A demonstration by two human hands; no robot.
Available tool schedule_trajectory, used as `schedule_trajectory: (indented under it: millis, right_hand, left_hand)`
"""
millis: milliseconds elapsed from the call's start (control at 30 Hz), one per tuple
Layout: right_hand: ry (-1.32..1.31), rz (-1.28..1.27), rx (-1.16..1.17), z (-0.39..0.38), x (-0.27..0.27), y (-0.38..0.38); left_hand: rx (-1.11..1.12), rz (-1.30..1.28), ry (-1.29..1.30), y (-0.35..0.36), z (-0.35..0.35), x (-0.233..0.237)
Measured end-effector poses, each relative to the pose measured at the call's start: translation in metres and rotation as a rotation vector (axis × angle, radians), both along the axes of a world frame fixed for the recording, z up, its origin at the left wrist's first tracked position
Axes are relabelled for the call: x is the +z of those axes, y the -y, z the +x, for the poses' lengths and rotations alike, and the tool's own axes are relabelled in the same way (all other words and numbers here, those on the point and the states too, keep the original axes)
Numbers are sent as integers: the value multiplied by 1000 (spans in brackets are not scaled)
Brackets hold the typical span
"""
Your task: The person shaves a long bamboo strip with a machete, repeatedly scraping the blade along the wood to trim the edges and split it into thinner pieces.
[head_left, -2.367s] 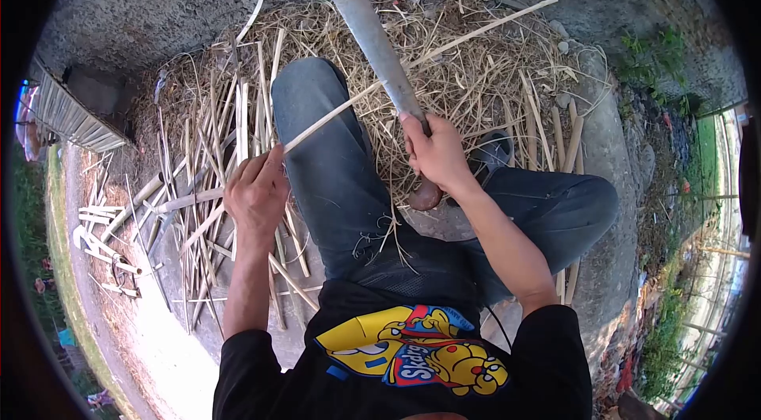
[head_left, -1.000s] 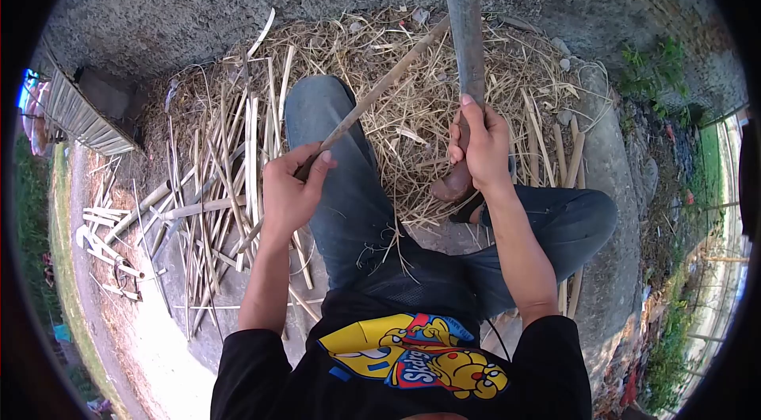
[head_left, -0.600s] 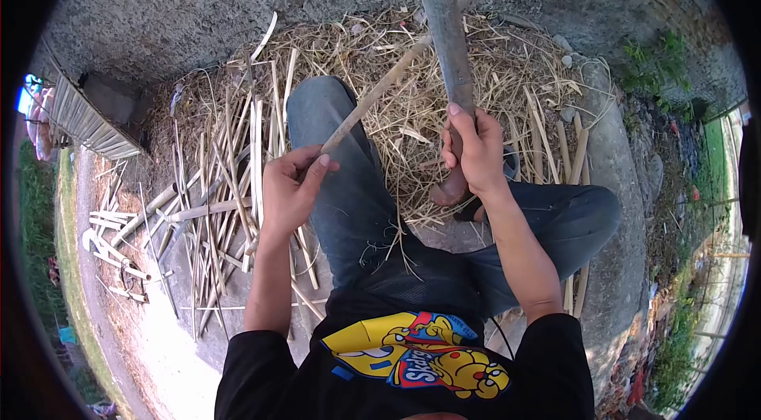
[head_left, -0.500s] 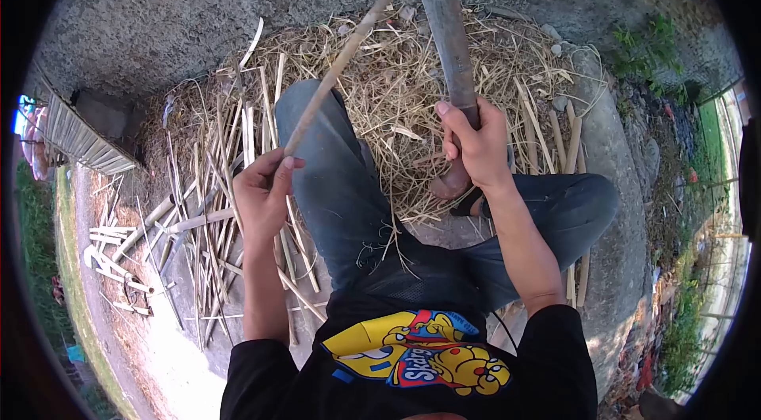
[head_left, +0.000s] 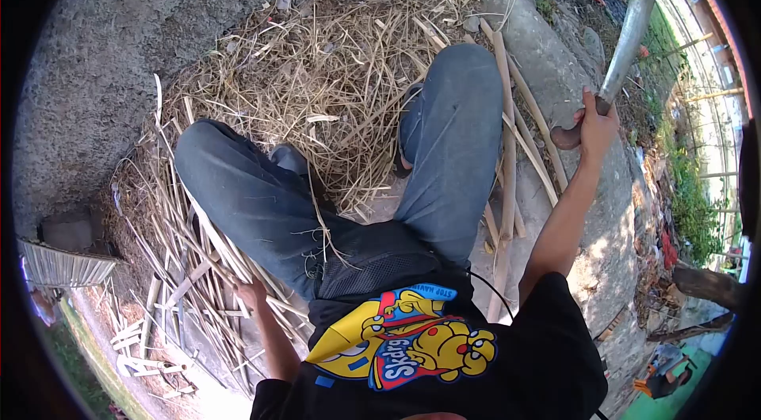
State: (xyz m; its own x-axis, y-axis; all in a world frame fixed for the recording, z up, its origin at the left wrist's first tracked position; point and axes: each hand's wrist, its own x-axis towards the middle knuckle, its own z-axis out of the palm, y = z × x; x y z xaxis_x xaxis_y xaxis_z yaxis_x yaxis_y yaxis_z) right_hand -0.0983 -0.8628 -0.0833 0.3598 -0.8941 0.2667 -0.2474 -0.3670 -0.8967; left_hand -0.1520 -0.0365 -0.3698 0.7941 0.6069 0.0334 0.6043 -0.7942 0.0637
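Note:
My right hand [head_left: 598, 133] is closed round the dark handle of a machete [head_left: 629, 39], raised off to the right of my knee. Its broad grey blade points up and away, and the curved wooden butt shows below my fingers. Low on the left, my left hand [head_left: 252, 294] is down at a pile of split bamboo strips [head_left: 212, 241] beside my thigh. The fingers there are small and partly lost among the strips, so whether they grip one cannot be made out.
Thin shavings [head_left: 341, 79] cover the ground between my knees and the rough wall [head_left: 151, 31]. Longer bamboo pieces [head_left: 508, 150] lie right of my right leg on a concrete ledge [head_left: 547, 47]. A slatted panel [head_left: 67, 265] stands far left; a log [head_left: 705, 285] lies far right.
My right hand has swung the machete from in front of me out to the right. My left hand has dropped to the pile, the strip no longer raised. My legs and view have shifted.

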Motion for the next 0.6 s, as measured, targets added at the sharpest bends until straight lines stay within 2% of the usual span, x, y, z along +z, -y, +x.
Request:
schedule_trajectory:
  millis: [33, 67, 100, 133, 167, 233, 267, 300, 367, 433, 500, 567, 600]
  right_hand:
    - [-105, 6, -41, -10, -36, 23]
    - [-109, 24, -15, -19, -76, 48]
    - [-115, 42, 15, -31, -118, 70]
    - [-243, -99, 19, -44, -154, 87]
    - [-366, -240, 25, -55, -189, 102]
    - [-586, -1, 77, -79, -257, 125]
    - [-615, 35, 94, -83, -263, 110]
    - [-643, 71, 111, -89, -269, 92]
    - [-752, 56, 84, -116, -358, 109]
    - [-776, 28, 50, -123, -372, 80]
    - [-801, 116, -9, -119, -352, 46]
    - [-714, 161, 47, -121, -357, 40]
    - [-737, 151, 40, -120, -352, 32]
  left_hand:
    - [-14, 47, -127, -5, -15, -31]
    - [16, -163, -179, -9, -25, -49]
    - [52, -373, -232, -11, -31, -57]
    - [-103, -501, -168, 7, -39, -34]
    - [-104, -498, -174, 10, -40, -32]
    - [-324, -345, -203, 11, -39, -29]
    - [-379, -332, -155, 5, -36, -33]
    - [-383, -328, -157, -4, -32, -35]
    - [-286, -260, -140, -17, -18, -34]
    - [-352, -292, -88, -22, -1, -22]
    - [-238, -318, 74, -1, 26, 16]
    - [-324, -294, 160, -3, 57, 29]
    - [-321, -388, 276, -8, 75, 26]
